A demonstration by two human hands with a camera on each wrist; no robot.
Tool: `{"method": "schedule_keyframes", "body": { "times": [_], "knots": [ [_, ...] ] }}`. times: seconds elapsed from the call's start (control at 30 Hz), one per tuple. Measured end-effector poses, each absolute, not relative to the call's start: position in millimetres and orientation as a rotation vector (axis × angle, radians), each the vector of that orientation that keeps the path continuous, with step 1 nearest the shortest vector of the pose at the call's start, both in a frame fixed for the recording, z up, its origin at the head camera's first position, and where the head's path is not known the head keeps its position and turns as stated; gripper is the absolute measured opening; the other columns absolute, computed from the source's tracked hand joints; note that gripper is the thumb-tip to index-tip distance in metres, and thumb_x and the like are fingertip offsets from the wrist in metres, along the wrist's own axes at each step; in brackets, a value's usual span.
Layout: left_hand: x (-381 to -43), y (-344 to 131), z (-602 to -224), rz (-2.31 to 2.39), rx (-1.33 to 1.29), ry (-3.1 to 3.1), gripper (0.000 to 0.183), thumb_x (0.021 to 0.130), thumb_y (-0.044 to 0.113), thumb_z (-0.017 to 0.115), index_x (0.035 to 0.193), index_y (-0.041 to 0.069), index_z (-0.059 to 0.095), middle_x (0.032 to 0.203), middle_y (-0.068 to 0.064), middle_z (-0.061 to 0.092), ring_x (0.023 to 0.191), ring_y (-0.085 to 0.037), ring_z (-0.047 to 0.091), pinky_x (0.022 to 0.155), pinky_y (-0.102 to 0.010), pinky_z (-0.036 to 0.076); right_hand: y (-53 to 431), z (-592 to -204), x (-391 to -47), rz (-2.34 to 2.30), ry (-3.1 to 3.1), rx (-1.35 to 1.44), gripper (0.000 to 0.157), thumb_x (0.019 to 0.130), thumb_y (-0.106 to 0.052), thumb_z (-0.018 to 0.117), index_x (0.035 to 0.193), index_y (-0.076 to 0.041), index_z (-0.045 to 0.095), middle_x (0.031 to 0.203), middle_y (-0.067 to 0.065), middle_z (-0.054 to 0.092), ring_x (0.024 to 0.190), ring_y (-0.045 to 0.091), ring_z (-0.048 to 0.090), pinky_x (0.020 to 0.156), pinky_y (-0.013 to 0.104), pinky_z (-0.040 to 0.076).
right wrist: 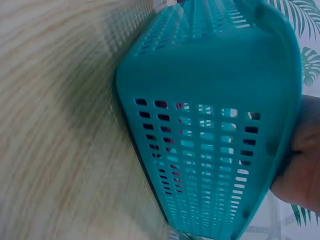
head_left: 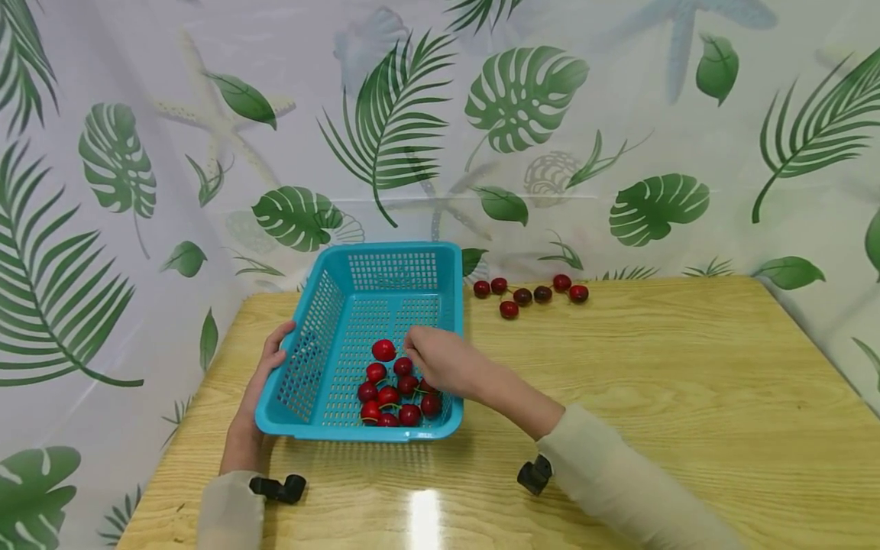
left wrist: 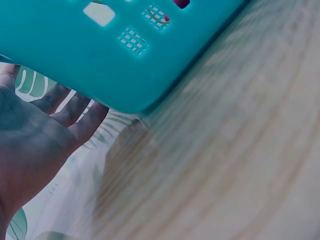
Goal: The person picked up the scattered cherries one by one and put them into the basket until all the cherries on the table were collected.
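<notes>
A blue plastic basket (head_left: 450, 305) with perforated walls stands on the table, with several red cherries (head_left: 388, 395) gathered at its near right. My left hand (head_left: 260, 382) is at the basket's left side. Its fairly straight fingers (left wrist: 82, 120) touch the outside near the rim. Over the right wall reaches my right hand (head_left: 443, 359), fingers curled inside the basket. Just left of those fingers is a bright red cherry (head_left: 383, 351), whose stem seems to run to the pinched fingertips. The basket wall (right wrist: 210, 75) hides most of the right hand in the right wrist view.
Several darker cherries (head_left: 522, 296) lie at the table's back edge, right of the basket. The wooden table (head_left: 653, 382) extends right and meets a leaf-patterned cloth (head_left: 412, 114) behind and to the left. Black mounts (head_left: 535, 474) sit at both wrists.
</notes>
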State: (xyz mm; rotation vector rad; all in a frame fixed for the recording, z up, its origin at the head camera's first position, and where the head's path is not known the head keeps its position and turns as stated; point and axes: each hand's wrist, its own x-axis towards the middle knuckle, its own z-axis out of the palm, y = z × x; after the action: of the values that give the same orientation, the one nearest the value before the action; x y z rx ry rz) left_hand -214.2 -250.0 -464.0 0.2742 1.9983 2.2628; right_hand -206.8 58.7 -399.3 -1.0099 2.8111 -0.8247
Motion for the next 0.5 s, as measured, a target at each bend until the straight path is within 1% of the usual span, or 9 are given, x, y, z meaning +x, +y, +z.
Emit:
{"method": "schedule_keyframes", "body": {
  "times": [0.13, 0.33, 0.5],
  "knots": [
    [-215.0, -249.1, -464.3, 2.279, 0.300, 1.992, 0.048, 0.106, 0.017, 0.017, 0.152, 0.028, 0.027, 0.156, -0.011, 0.020, 0.137, -0.022, 0.031, 0.105, -0.023, 0.034, 54.3, -402.8, -205.7, -0.705, 2.796, -1.039, 0.013, 0.103, -0.011, 0.049, 0.092, -0.010, 0.057, 0.078, -0.001, 0.056, 0.069, 0.013, 0.051, 0.064, 0.026, 0.046],
    [-215.0, -248.4, -464.4, 2.298, 0.313, 1.960, 0.048, 0.106, 0.018, 0.017, 0.150, 0.032, 0.029, 0.153, -0.006, 0.023, 0.136, -0.020, 0.033, 0.105, -0.024, 0.033, 49.6, -406.0, -205.2, -0.349, 2.831, -1.070, 0.019, 0.102, -0.016, 0.051, 0.084, -0.013, 0.057, 0.066, -0.004, 0.050, 0.057, 0.012, 0.048, 0.054, 0.027, 0.045],
    [-213.6, -251.6, -466.1, 2.286, 0.331, 1.995, 0.048, 0.106, 0.017, 0.017, 0.152, 0.028, 0.027, 0.152, -0.005, 0.024, 0.133, -0.016, 0.036, 0.104, -0.023, 0.035, 43.1, -406.1, -204.4, -0.082, 2.796, -1.013, 0.024, 0.100, -0.018, 0.054, 0.077, -0.016, 0.057, 0.064, -0.003, 0.051, 0.057, 0.013, 0.047, 0.055, 0.028, 0.047]
  ]
}}
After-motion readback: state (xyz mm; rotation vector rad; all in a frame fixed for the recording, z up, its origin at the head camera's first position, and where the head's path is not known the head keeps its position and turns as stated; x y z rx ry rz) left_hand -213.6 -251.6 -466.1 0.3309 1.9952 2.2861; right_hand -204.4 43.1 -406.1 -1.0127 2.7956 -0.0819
